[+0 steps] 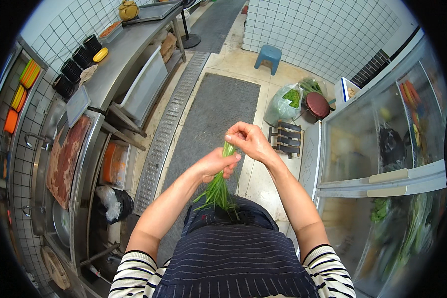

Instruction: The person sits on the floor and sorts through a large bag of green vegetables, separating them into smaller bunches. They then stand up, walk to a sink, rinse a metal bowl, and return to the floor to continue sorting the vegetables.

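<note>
A bunch of thin green stalks [216, 190], perhaps chives, hangs in front of my apron [231, 246]. Around its middle my left hand [218, 164] is closed, and the leafy ends fan out below the fist toward my waist. My right hand [249, 139] pinches the pale upper ends between thumb and fingertips, just above the left hand. Whether a tie or loose bits lie between those fingertips is hidden.
Left are a steel counter [123, 56], a worn board [67, 160] and a floor drain grate [167, 126]. Right stand a glass-door fridge [350, 149], a bag of greens [283, 108], a low slatted stool [286, 138] and a round red seat [317, 105]. Farther off is a blue stool [268, 56].
</note>
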`<state>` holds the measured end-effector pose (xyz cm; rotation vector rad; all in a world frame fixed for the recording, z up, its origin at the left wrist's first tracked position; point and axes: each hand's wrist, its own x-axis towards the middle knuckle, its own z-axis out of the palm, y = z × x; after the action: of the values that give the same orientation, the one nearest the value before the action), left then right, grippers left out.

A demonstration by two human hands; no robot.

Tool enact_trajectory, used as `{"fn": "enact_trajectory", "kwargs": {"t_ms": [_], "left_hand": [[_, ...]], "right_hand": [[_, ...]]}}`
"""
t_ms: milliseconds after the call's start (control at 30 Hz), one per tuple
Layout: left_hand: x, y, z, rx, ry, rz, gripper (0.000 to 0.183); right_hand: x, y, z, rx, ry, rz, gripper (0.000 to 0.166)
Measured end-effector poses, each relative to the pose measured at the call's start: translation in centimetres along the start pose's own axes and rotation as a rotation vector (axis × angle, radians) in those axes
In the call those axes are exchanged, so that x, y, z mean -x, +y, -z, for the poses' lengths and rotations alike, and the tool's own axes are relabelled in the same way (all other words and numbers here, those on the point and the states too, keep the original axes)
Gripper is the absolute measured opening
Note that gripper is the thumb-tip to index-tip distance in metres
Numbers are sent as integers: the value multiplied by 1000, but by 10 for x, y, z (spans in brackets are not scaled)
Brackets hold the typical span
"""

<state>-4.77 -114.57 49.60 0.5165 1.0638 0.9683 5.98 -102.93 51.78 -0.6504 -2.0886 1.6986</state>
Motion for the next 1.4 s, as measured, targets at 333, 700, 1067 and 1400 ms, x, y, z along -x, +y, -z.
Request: {"fn": "enact_trajectory", "kwargs": {"t_ms": [333,700,1067,1400], "left_hand": [[6,4,-2,-46,-17,59,23],[3,11,-2,50,-41,96,26],[2,6,12,80,29,86,25],[-4,-1,15,-216,158,57,26]], "right_hand": [[1,16,-18,257,143,94,32],[-18,37,-25,-124,250,-164,41],[-17,68,16,102,344,43,17],[-7,22,-1,-3,-11,52,16]]}}
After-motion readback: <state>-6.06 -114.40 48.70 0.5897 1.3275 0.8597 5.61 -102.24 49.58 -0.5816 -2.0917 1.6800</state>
